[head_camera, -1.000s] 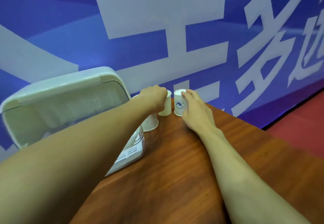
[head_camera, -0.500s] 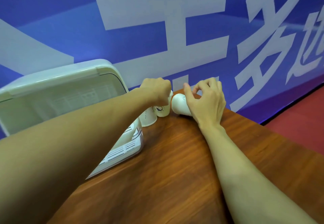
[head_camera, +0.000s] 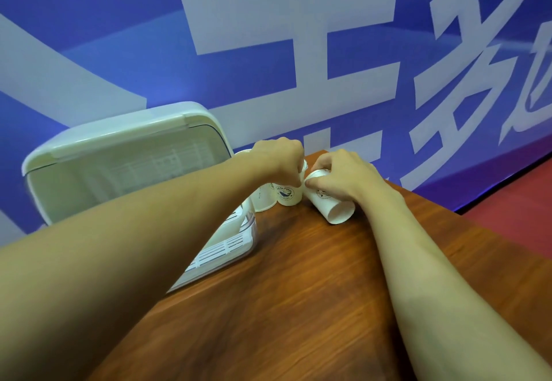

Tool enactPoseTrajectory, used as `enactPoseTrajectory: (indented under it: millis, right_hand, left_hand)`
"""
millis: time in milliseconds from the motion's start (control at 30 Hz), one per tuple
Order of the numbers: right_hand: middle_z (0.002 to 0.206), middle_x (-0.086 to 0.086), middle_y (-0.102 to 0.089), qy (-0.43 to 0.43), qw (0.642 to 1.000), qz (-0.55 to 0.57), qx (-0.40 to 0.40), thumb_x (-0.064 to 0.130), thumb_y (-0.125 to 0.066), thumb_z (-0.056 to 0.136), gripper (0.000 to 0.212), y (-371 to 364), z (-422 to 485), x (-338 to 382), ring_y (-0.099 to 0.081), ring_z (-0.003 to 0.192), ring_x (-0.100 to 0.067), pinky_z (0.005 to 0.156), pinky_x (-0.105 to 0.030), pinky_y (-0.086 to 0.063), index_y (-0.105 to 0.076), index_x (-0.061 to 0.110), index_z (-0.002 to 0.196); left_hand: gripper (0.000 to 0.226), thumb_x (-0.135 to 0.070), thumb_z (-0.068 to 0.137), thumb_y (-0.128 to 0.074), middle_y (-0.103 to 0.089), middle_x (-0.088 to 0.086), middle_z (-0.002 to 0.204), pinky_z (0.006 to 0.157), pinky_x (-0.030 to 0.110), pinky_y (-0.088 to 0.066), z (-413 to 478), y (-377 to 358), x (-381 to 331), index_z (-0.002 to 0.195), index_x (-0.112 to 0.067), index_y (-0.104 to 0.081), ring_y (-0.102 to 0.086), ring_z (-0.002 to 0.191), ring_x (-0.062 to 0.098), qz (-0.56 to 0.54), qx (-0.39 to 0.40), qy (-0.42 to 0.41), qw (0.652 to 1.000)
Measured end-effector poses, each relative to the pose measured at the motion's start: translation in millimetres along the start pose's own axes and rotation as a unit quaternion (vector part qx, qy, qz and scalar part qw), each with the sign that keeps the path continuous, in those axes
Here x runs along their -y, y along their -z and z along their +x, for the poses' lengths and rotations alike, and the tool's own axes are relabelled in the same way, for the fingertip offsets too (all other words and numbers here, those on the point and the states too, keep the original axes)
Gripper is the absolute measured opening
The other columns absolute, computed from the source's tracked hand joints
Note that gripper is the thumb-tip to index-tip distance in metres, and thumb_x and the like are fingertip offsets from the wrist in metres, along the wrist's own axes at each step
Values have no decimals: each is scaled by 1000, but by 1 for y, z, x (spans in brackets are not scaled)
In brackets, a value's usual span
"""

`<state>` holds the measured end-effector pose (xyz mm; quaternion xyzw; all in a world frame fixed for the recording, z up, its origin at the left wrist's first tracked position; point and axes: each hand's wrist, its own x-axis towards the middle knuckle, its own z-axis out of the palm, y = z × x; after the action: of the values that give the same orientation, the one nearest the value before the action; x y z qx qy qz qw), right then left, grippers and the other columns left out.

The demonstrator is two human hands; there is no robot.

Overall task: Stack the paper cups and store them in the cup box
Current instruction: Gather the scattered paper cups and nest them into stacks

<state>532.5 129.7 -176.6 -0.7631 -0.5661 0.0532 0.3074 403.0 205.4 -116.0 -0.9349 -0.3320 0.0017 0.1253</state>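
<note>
My right hand (head_camera: 343, 176) grips a white paper cup (head_camera: 333, 204), tilted with its base toward me, at the far end of the table. My left hand (head_camera: 282, 161) pinches the rim of an upright white cup with a blue logo (head_camera: 287, 195) right beside it. Another white cup (head_camera: 263, 200) stands just left of that one, partly hidden by my left wrist. The white cup box (head_camera: 233, 240) sits at the left with its lid (head_camera: 119, 153) swung open; my left forearm crosses over it and hides most of its inside.
The brown wooden table (head_camera: 298, 306) ends at its right edge, with red floor (head_camera: 513, 225) beyond. A blue banner with large white characters (head_camera: 298, 52) stands close behind the cups and box.
My right hand has turned its cup over, from lying on its side with the mouth to the left to tilted base toward me, and brought it against the cup my left hand holds.
</note>
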Motion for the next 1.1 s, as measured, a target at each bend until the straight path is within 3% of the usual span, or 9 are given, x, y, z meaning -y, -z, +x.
enactPoseTrajectory:
  millis: [100, 233, 400, 533, 633, 767, 867, 1000, 1100]
  right_hand:
    - [82, 10, -67, -5, 1000, -13, -7, 43, -71, 77, 11, 10, -1, 12, -60, 74, -10, 52, -24, -34, -72, 33, 82]
    - [85, 4, -67, -9, 998, -58, -5, 47, -73, 82, 18, 25, -5, 30, -62, 78, -16, 57, -26, -40, -71, 29, 88]
    - [94, -2, -71, -35, 994, -100, -23, 36, -73, 87, 15, 52, -14, 49, -66, 88, -22, 68, -33, -48, -72, 22, 93]
    - [101, -6, -71, -92, 984, -135, 68, 25, -83, 77, 30, 61, -25, 63, -68, 95, -27, 87, -44, -56, -69, 17, 103]
    - [101, -7, -71, -109, 976, -141, 124, 24, -85, 76, 33, 66, -35, 73, -69, 96, -27, 89, -45, -57, -71, 17, 104]
    - [89, 5, -71, -33, 992, -117, 19, 34, -83, 70, 12, 94, -55, 110, -65, 86, -21, 69, -32, -49, -74, 33, 77]
    - [80, 15, -69, 69, 987, -122, -78, 50, -75, 71, 11, 107, -90, 154, -62, 79, -16, 58, -28, -38, -70, 41, 70]
    - [64, 25, -65, 141, 974, -98, -149, 60, -69, 74, 19, 121, -147, 194, -60, 71, -4, 53, -25, -35, -67, 43, 66]
    - [68, 38, -61, 173, 972, -19, -156, 64, -68, 73, 19, 126, -185, 219, -60, 69, 5, 55, -26, -42, -68, 46, 68]
  left_hand:
    - [25, -32, 86, -67, -51, -4, 62, 48, 23, -33, -2, -1, -4, 71, -18, -52, -50, 55, 13, -17, -7, 8, 1000]
    - [35, -33, 88, -64, -55, -2, 63, 46, 24, -32, -8, 6, -4, 60, -20, -47, -50, 53, 13, -22, -28, 21, 999]
    - [28, -31, 84, -65, -57, -3, 66, 47, 26, -34, -29, 22, 0, 62, -20, -51, -54, 59, 16, -25, -39, 33, 998]
    - [29, -33, 83, -69, -59, -1, 70, 48, 26, -36, -57, 35, 5, 63, -17, -56, -55, 60, 16, -32, -40, 23, 998]
    - [19, -37, 83, -70, -63, -1, 79, 49, 25, -38, -86, 50, 4, 85, -17, -72, -59, 69, 19, -21, -46, 6, 999]
    - [21, -37, 82, -67, -54, -4, 64, 49, 25, -33, -135, 85, 4, 72, -19, -66, -52, 62, 20, -3, -95, -3, 995]
    - [24, -36, 83, -63, -50, -1, 60, 49, 26, -29, -191, 117, 11, 72, -16, -66, -48, 60, 22, 23, -159, 10, 987]
    - [25, -37, 84, -60, -55, 2, 66, 49, 28, -28, -264, 147, 20, 72, -16, -63, -54, 63, 24, 25, -197, 14, 980]
    - [33, -41, 87, -56, -53, 3, 61, 48, 28, -28, -311, 168, 28, 70, -13, -62, -52, 61, 26, 37, -236, 14, 971]
